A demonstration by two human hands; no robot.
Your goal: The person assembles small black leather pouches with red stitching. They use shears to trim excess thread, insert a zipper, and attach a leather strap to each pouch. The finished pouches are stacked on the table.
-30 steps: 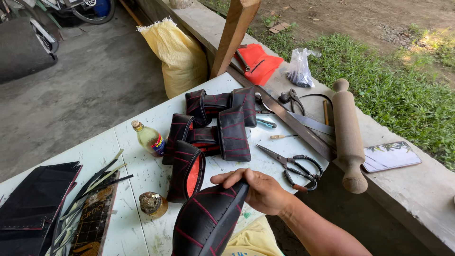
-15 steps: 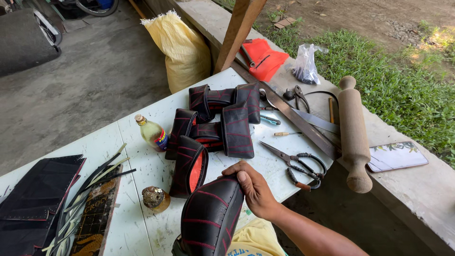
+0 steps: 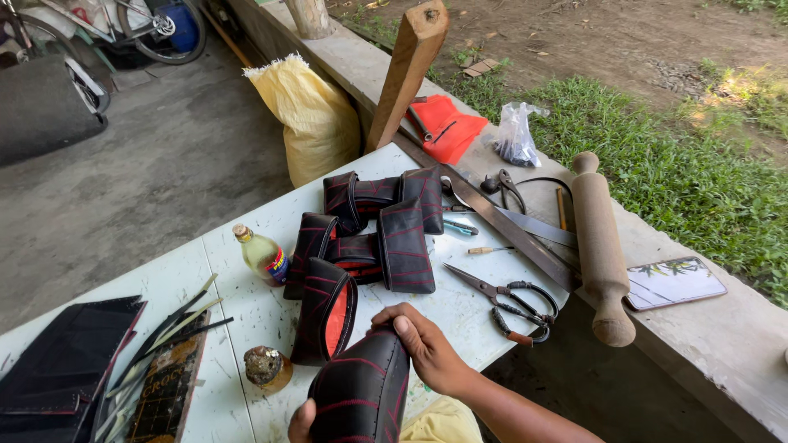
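Observation:
My right hand [image 3: 424, 347] grips the top edge of a black leather pouch with red stitching [image 3: 361, 395], held upright at the near edge of the white table [image 3: 246, 308]. My left hand [image 3: 300, 422] supports the pouch from below; only a few fingers show at the frame's bottom. Just beyond stands an open pouch with an orange lining [image 3: 326, 312]. Several more black stitched pouches [image 3: 386, 226] lie heaped at the table's middle.
Black scissors [image 3: 513, 297], an awl [image 3: 484, 250] and a long metal blade [image 3: 501, 226] lie at the right. A small oil bottle [image 3: 261, 254], a round jar [image 3: 264, 366], leather sheets [image 3: 57, 369], a wooden pin [image 3: 601, 246], a phone [image 3: 673, 281] and a yellow sack [image 3: 308, 115] surround them.
The pouch has shifted slightly toward me and lower in view. My right hand has slid over its top edge, and my left hand's fingers now show under it.

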